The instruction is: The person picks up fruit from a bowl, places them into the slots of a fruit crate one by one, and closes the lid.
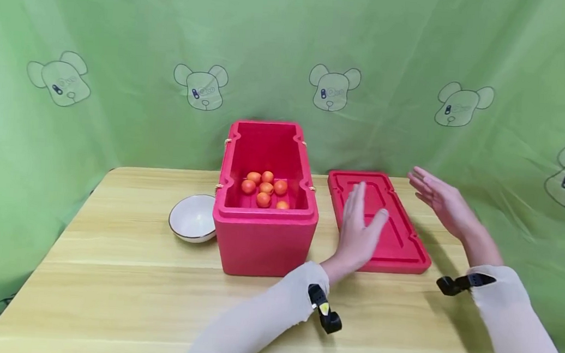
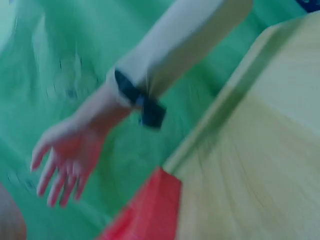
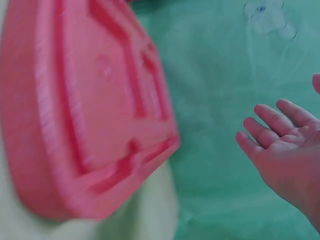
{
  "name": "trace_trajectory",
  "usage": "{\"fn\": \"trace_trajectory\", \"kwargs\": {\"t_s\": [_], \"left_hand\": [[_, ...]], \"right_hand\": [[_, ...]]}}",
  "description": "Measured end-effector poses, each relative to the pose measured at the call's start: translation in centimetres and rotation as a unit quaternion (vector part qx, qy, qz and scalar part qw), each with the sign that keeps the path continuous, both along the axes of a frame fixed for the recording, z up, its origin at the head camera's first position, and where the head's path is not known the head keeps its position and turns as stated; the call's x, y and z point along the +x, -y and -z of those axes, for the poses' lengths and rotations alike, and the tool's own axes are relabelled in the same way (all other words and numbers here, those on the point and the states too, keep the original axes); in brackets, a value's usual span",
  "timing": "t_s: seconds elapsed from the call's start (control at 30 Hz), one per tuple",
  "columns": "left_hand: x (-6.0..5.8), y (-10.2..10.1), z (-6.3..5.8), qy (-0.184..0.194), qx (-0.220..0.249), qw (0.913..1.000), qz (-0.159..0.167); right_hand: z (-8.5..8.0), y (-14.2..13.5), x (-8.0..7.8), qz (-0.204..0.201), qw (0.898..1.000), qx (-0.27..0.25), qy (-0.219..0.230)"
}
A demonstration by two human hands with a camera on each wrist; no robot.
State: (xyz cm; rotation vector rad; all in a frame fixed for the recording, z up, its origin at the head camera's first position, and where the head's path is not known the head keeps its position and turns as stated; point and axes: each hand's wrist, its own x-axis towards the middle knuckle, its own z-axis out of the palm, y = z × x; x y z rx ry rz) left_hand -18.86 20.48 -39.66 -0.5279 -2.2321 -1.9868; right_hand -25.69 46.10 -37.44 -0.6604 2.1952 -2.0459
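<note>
A red foam box [image 1: 264, 246] stands uncovered on the table, with several small orange-red fruits [image 1: 263, 199] on its floor. Right of it lies its red lid [image 1: 382, 222], underside up, which also fills much of the right wrist view. My left hand [image 1: 358, 234] hovers over the lid's left side, fingers straight and thumb spread, holding nothing. Beyond the lid's right edge my right hand [image 1: 440, 201] is raised with straight fingers, palm facing the left hand. Both hands look apart from the lid. In the left wrist view, the right hand [image 2: 72, 155] appears with its fingers spread.
A white bowl [image 1: 193, 218] with a dark rim sits against the box's left side. The wooden table [image 1: 123, 275] ends at a green curtain [image 1: 272, 44] printed with bear faces, which hangs behind and along both sides.
</note>
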Motion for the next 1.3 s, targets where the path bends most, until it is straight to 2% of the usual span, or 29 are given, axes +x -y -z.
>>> {"fn": "trace_trajectory", "kwargs": {"t_s": [0.1, 0.17, 0.27, 0.47, 0.6, 0.83, 1.0, 1.07, 1.17, 1.3], "left_hand": [[-1.6, -0.7, 2.1, 0.065, 0.038, 0.9957, -0.054], [-2.3, -1.0, 3.2, 0.094, 0.054, 0.9916, -0.07], [-2.9, -1.1, 4.5, 0.123, 0.062, 0.9875, -0.078], [-3.5, -1.0, 6.7, 0.153, 0.039, 0.9842, -0.081], [-3.7, -1.2, 7.4, 0.186, 0.031, 0.9795, -0.072], [-4.2, -2.1, 7.3, 0.214, 0.052, 0.9741, -0.054], [-4.0, -2.6, 6.8, 0.2, 0.073, 0.9759, -0.048], [-3.8, -2.7, 6.5, 0.185, 0.083, 0.978, -0.049], [-3.3, -2.5, 5.4, 0.159, 0.099, 0.9807, -0.057], [-2.4, -2.0, 3.0, 0.108, 0.123, 0.9837, -0.074]], "right_hand": [[1.9, -1.0, -0.4, 0.001, 0.999, 0.004, 0.049], [3.1, -1.4, -0.6, 0.009, 0.997, 0.007, 0.081], [4.9, -1.9, -0.9, 0.029, 0.992, 0.024, 0.124], [7.5, -2.2, -1.2, 0.061, 0.972, 0.139, 0.177], [8.3, -2.3, -1.2, 0.077, 0.966, 0.148, 0.198], [8.0, -2.5, -0.8, 0.076, 0.97, 0.088, 0.212], [8.0, -2.7, -0.4, 0.061, 0.974, 0.07, 0.207], [7.9, -2.7, -0.1, 0.053, 0.976, 0.039, 0.208], [7.0, -2.4, 0.5, 0.032, 0.979, -0.02, 0.2], [4.2, -1.9, 1.3, -0.001, 0.983, -0.076, 0.166]]}}
